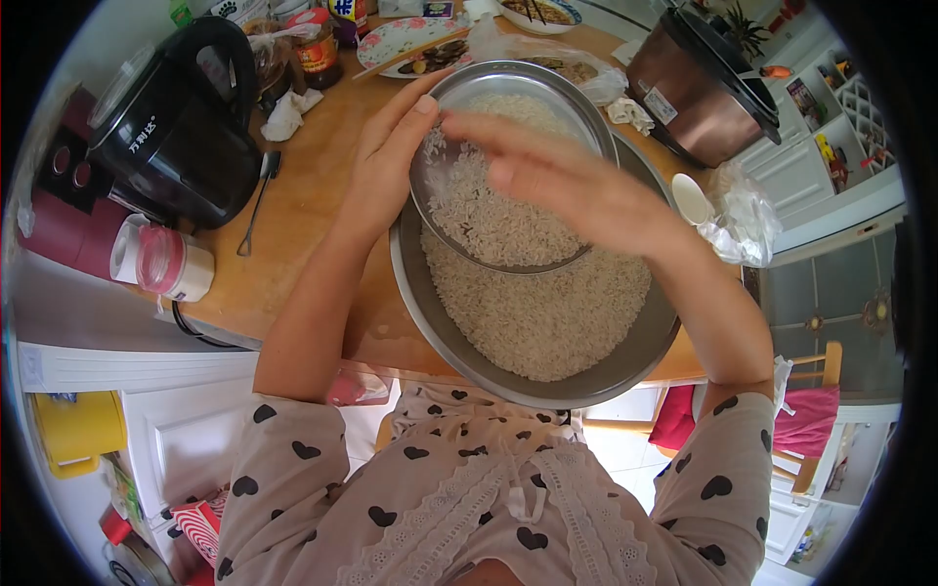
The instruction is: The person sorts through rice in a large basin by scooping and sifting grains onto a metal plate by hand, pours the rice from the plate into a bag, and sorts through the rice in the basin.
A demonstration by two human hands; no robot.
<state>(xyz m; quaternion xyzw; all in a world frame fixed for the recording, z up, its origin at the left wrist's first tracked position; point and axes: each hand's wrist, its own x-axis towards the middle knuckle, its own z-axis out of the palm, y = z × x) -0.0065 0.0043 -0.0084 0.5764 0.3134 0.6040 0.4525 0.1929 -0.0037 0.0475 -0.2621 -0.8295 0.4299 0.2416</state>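
My left hand (pixel 391 161) grips the left rim of a shallow round metal dish (pixel 604 127), thumb on the rim. The dish is tilted over a large metal basin (pixel 410 283). Loose white rice (pixel 498 215) lies in the dish, thickest toward its lower edge; whether its bottom is mesh, I cannot tell. Above this rice is my right hand (pixel 586 190), fingers stretched out toward the left rim and blurred by motion. It appears to hold nothing. More rice (pixel 547 317) fills much of the basin below.
A black electric kettle (pixel 176 137) and a pink-lidded jar (pixel 176 259) stand at left, near a thin long-handled utensil (pixel 256 200). Behind are a red-lidded jar (pixel 318 54) and a floral plate (pixel 381 44) of food. A rice cooker (pixel 699 98), paper cup (pixel 691 198) and plastic bag (pixel 743 220) stand right.
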